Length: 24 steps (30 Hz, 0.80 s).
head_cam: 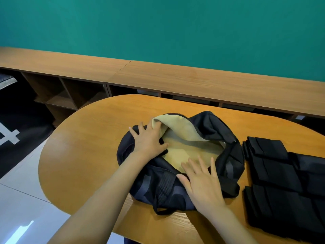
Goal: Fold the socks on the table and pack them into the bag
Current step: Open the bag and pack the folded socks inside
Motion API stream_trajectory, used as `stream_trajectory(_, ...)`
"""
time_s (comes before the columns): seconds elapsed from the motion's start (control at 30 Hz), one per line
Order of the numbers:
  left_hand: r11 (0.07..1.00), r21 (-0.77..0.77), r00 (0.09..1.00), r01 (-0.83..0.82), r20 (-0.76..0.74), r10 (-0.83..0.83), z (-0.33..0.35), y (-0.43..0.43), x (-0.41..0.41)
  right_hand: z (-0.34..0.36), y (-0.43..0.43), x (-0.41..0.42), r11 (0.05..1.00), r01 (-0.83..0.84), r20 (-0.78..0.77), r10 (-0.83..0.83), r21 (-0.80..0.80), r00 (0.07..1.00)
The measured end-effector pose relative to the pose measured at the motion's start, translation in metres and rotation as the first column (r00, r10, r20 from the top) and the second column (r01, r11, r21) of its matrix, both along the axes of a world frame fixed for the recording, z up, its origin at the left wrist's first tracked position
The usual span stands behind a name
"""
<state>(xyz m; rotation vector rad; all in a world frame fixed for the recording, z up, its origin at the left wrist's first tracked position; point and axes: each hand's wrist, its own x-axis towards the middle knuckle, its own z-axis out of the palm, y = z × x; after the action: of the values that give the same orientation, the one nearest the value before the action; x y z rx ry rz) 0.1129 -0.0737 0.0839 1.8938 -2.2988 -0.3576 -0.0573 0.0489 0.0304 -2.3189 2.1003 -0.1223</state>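
left hand flat on the left rim of the bag, right hand spread on its near edge, both grips wide and empty: the bag-opening step, i'd say. folded black socks wait beside it on the tabletop; next, grasp a stack.

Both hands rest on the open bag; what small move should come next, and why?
Probably the right hand should reach for the black socks lying right of the bag, the left hand pressing the rim: the bag gapes, and no sock shows on its tan lining.
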Motion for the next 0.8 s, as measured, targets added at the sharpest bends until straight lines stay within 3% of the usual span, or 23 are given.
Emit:
stream_trajectory(0.13,1.0,-0.007,1.0,0.002,-0.012,-0.002,0.013,0.0,0.001,-0.018,0.003,0.004,0.998,0.035,-0.009,-0.035,0.06,0.999)
stream_trajectory(0.23,0.997,-0.069,0.999,0.021,-0.046,-0.024,0.043,-0.008,0.019,-0.017,0.007,0.005,0.998,0.055,-0.003,-0.055,0.019,0.998)
stream_trajectory(0.33,0.983,-0.077,0.982,0.169,-0.069,-0.174,0.065,-0.017,0.04,-0.004,0.008,0.012,0.999,0.033,0.095,-0.029,-0.042,0.995)
stream_trajectory(0.5,0.943,-0.098,0.94,0.317,-0.101,-0.326,0.082,-0.008,0.067,0.047,-0.037,0.018,0.983,-0.162,0.408,0.184,-0.088,0.894)
stream_trajectory(0.6,0.914,-0.236,0.935,0.33,-0.051,-0.351,0.075,0.001,0.077,0.055,-0.085,0.033,0.954,-0.298,0.328,0.278,0.011,0.903)
stream_trajectory(0.7,0.926,-0.36,0.993,0.117,0.044,-0.109,0.057,0.016,0.076,0.052,-0.121,0.056,0.957,-0.155,0.385,0.05,0.245,0.921)
stream_trajectory(0.8,0.925,-0.379,0.999,0.001,0.03,0.011,0.043,0.033,0.066,0.04,-0.148,0.075,0.91,-0.042,0.509,-0.192,0.412,0.839)
